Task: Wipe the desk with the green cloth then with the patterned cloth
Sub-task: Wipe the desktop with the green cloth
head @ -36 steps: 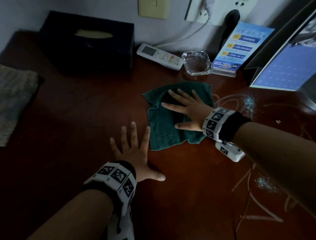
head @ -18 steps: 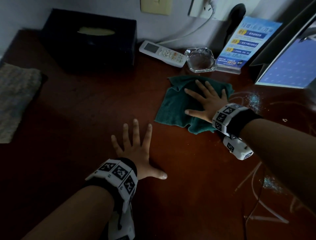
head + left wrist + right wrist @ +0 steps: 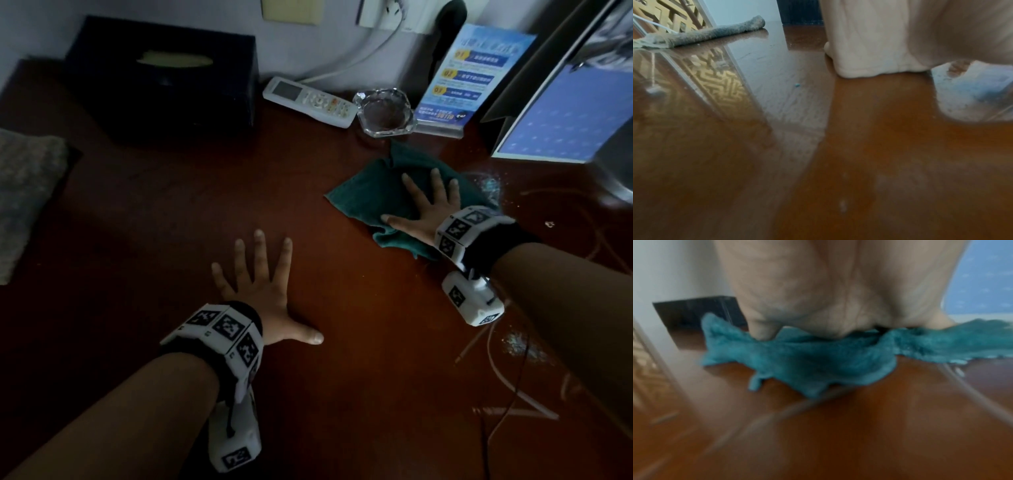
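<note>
The green cloth [image 3: 373, 192] lies rumpled on the dark wooden desk [image 3: 171, 212], right of centre. My right hand [image 3: 424, 205] presses flat on it with fingers spread; in the right wrist view the palm [image 3: 828, 288] sits on the green cloth [image 3: 807, 360]. My left hand [image 3: 260, 284] rests flat on the bare desk nearer me, fingers spread, holding nothing. The grey patterned cloth [image 3: 24, 195] lies at the desk's left edge, also seen as a grey roll, the patterned cloth [image 3: 711, 34], in the left wrist view.
Along the back stand a black tissue box [image 3: 164, 78], a white remote [image 3: 310, 102], a glass ashtray [image 3: 385, 111] and a blue sign card [image 3: 469, 75]. A calendar stand [image 3: 565, 120] is at the right. Glittery smears [image 3: 489, 186] and pale streaks [image 3: 513, 377] mark the desk's right side.
My right hand has pushed the green cloth rightward and toward the back, close to the ashtray and the glittery smear. The left hand has stayed flat in place.
</note>
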The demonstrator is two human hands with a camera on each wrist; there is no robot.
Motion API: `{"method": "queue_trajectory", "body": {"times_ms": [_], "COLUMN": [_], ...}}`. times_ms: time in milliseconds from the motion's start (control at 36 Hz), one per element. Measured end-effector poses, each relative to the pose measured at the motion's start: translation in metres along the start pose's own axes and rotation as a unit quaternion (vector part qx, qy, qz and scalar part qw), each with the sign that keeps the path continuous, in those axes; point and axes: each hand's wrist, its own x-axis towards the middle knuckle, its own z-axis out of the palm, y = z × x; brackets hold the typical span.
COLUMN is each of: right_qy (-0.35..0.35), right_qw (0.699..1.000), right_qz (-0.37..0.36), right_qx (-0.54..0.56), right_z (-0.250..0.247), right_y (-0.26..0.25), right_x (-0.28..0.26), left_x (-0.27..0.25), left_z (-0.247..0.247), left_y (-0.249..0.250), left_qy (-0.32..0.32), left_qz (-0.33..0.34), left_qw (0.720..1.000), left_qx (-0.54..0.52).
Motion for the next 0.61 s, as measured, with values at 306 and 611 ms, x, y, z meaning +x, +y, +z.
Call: {"method": "queue_trajectory", "body": {"times_ms": [306,611], "right_qy": [-0.034,-0.050], "right_qw": [0.998,0.997], "right_qz": [0.048,0.048], "right_qx": [0.033,0.039], "right_z": [0.012,0.029], "right_y": [-0.008,-0.002], "right_x": [-0.032,-0.065], "left_x": [-0.001,-0.002], "left_z": [-0.001,0.000], "left_y": [0.000,0.000], "left_qy": [0.001,0.004], "left_qz": [-0.004,-0.009], "left_qw": [1.000,1.000], "left_qx": [0.004,0.012]}}
